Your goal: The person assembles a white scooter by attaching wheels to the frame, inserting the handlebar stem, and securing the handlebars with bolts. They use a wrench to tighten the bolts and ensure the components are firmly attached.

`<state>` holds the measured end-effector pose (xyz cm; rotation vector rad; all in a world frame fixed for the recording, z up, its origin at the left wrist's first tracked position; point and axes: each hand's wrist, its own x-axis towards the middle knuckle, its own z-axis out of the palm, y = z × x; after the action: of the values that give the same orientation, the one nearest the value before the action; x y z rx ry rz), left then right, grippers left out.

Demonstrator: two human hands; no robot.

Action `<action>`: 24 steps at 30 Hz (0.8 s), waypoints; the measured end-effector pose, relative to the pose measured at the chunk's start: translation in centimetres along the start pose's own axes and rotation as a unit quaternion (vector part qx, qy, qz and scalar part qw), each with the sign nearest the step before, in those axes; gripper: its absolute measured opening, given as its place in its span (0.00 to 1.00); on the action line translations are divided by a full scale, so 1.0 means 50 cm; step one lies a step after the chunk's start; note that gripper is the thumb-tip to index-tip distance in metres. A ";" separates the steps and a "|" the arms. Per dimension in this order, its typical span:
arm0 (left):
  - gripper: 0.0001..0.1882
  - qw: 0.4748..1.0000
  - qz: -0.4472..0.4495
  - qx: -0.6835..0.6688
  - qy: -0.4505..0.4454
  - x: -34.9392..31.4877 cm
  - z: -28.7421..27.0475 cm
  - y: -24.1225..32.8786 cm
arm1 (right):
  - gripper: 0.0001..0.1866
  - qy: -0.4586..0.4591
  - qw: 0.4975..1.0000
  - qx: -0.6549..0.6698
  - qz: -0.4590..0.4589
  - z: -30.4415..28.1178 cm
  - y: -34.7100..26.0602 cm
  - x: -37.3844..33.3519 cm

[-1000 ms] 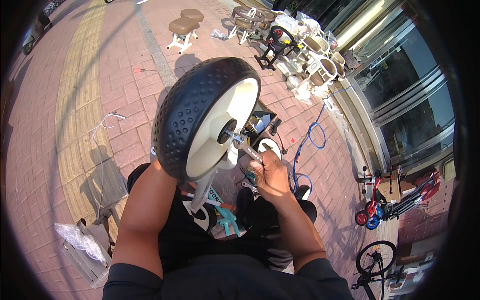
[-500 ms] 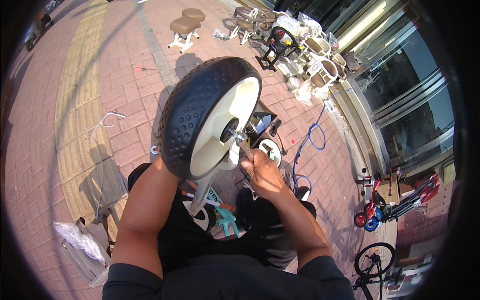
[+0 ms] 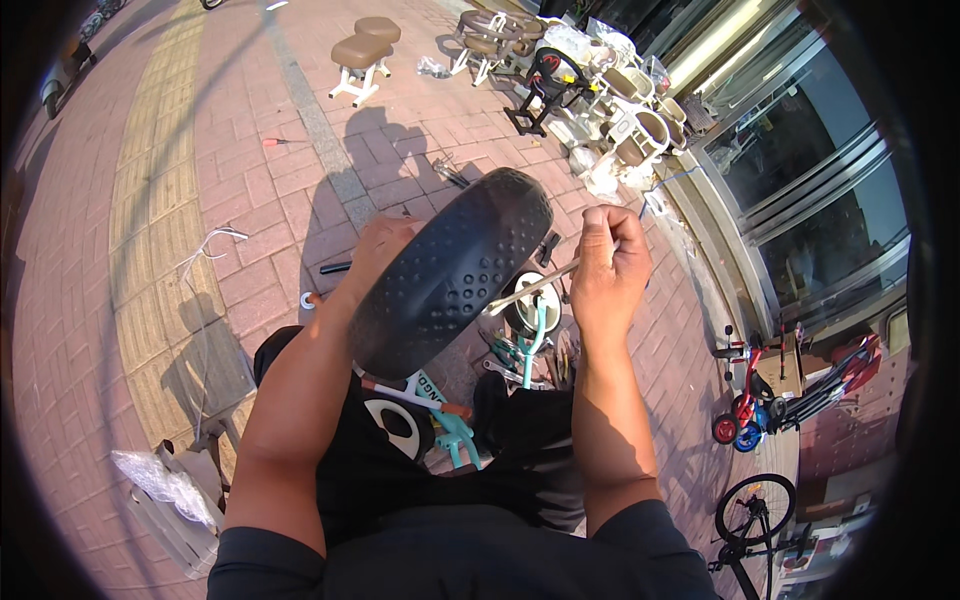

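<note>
A: Status?

B: My left hand (image 3: 385, 245) grips the black studded rubber wheel (image 3: 450, 285) from its 10 o'clock side, tilted over my lap. My right hand (image 3: 610, 270) is closed around a thin silver metal rod (image 3: 535, 287) that runs into the hub.

A: Done?

B: Probably not seated; the hub's hidden behind the tyre. Wheel sits at 9 o'clock of my right hand, not yet on the teal frame (image 3: 455, 435) below.

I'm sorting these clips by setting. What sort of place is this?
Most likely the pavement outside a bicycle shop: red brick paving, a glass shopfront, and small bicycles parked alongside. The person holds a black wheel over scattered parts.
</note>
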<state>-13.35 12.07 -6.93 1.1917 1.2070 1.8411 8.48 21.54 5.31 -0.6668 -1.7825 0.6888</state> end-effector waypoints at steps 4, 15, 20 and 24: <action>0.26 0.999 0.015 -0.031 0.033 -0.022 0.014 0.020 | 0.15 -0.074 0.963 0.071 0.251 0.027 0.127 -0.042; 0.24 0.991 -0.040 -0.069 0.108 0.002 -0.015 0.006 | 0.23 -0.168 0.982 -0.054 -0.062 0.058 -0.049 -0.299; 0.24 0.998 -0.024 -0.026 0.053 0.007 0.000 0.005 | 0.10 -0.144 0.911 -0.171 -0.348 -0.021 -0.095 -0.133; 0.21 0.998 0.046 0.036 0.000 -0.005 0.023 0.003 | 0.19 -0.018 0.990 -0.048 -0.133 -0.012 -0.068 -0.038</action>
<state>-12.20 12.20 -6.66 1.3060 1.2466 1.8774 9.23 17.93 6.77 -0.4707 -1.9041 0.4382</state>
